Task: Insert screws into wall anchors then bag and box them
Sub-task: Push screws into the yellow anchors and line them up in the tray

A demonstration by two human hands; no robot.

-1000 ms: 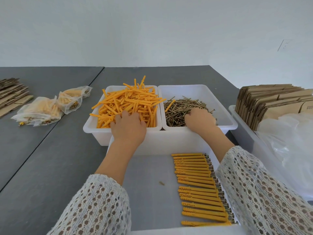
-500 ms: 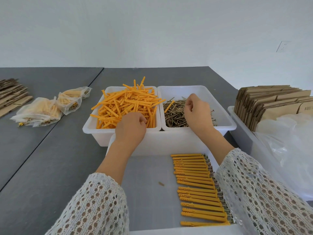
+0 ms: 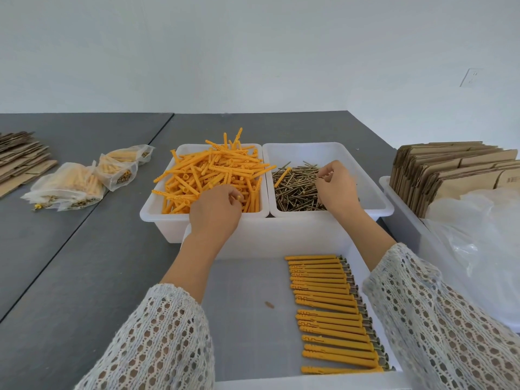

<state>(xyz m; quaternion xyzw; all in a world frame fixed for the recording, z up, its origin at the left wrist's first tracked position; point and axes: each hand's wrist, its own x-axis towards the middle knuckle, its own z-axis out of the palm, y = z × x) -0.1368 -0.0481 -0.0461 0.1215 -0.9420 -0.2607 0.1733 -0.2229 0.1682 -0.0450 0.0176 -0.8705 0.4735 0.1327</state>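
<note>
Both hands have lifted from the bins since the earlier frame: our left hand (image 3: 215,213) pinches one anchor (image 3: 239,197) above the anchor bin (image 3: 157,218), our right hand (image 3: 336,187) pinches a screw (image 3: 323,175) over the screw bin (image 3: 377,204). Done: a row of assembled anchors (image 3: 329,311) in the near tray (image 3: 247,319), filled bags (image 3: 70,184) on the tabletop (image 3: 70,277). Left, we judge: more insertions, bagging, the flat boxes (image 3: 455,170).

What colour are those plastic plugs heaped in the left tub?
Bright orange-yellow. The wall anchors show clearly in the head view, piled in the white tub.
</note>
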